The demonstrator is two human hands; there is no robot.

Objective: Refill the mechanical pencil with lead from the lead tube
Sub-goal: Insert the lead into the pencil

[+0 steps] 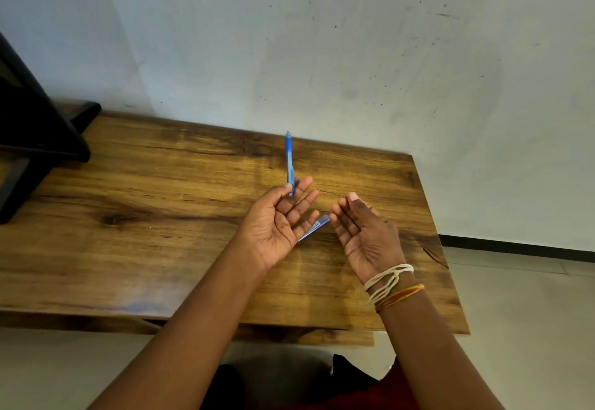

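Both forearms reach over the wooden table (pixel 161 216). Left hand (pixel 277 223), palm up, pinches the blue mechanical pencil (pixel 289 161) between thumb and forefinger, the barrel rising beyond its fingertips. Right hand (pixel 363 232) is spread, palm up, holding nothing. Lead tube (pixel 314 227), a flat bluish case, lies on the table between the hands, partly hidden. Advisable next: steady the pencil, then take the tube with the free hand.

The brown wood-grain table (pixel 161 216) has a smooth, faintly glossy top with dark knots. Above it, the slim blue pencil (pixel 289 158) looks like shiny plastic. The wall behind the table (pixel 354 39) is matt, pale and speckled.
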